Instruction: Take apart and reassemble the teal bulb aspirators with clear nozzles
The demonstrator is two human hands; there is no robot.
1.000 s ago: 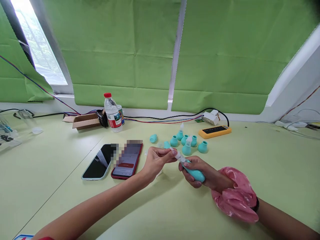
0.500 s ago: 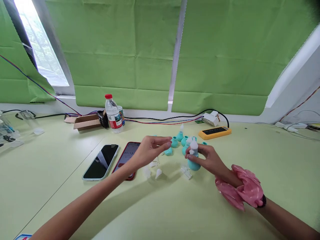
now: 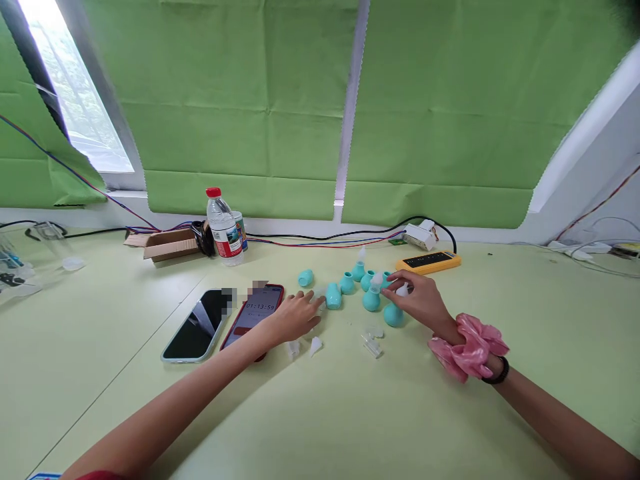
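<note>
My left hand reaches low over the table with fingers apart, its fingertips by a small clear plastic piece partly hidden under them. Just right of it a turquoise squeeze bulb lies on its side. My right hand, thumb and fingers parted, hovers among the bulbs. Beneath it stands a turquoise bulb with a white nozzle on top. Close to its fingertips is another bulb with a whitish nozzle. Several more turquoise bulbs stand behind, one fitted with a white tip.
A white cone-shaped tip and clear plastic pieces lie in front. Two phones rest at left. Behind are a red-capped bottle, a cardboard box, cables and a yellow power strip. Another bulb lies behind the left hand.
My right hand has set down the bulb with the white nozzle and moved slightly back and right. My left hand has lowered toward the table, uncovering bulbs behind it.
</note>
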